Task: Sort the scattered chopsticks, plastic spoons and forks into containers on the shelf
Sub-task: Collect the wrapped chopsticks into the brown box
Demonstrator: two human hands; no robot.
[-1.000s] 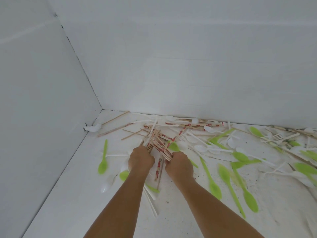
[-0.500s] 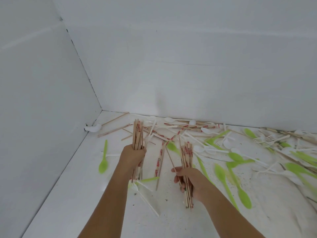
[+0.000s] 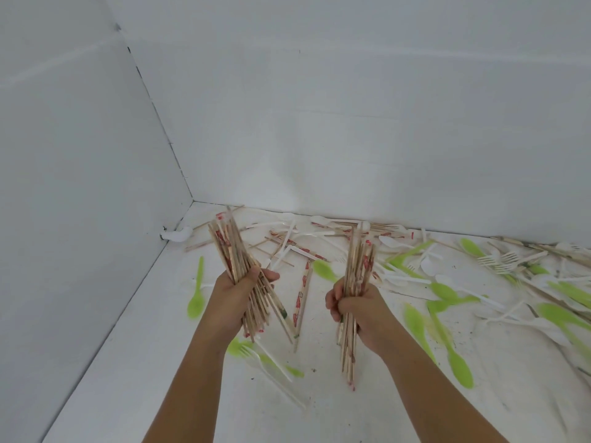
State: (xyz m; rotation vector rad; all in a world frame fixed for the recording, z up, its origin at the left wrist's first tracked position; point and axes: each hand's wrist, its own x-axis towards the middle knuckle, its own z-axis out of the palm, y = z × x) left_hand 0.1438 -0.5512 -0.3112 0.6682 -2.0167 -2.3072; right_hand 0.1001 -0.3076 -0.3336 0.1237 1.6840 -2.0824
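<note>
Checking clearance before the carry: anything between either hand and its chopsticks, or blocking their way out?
Nothing visible. Left hand grips one bundle of wooden chopsticks, right hand grips a second wooden bundle, both above scattered green plastic spoons. No container is in view, so that route cannot be judged.

Wooden chopsticks, plastic spoons, matt white floor.

Our left hand and right hand hide the middles of both chopstick bundles; green spoons at right blur.
</note>
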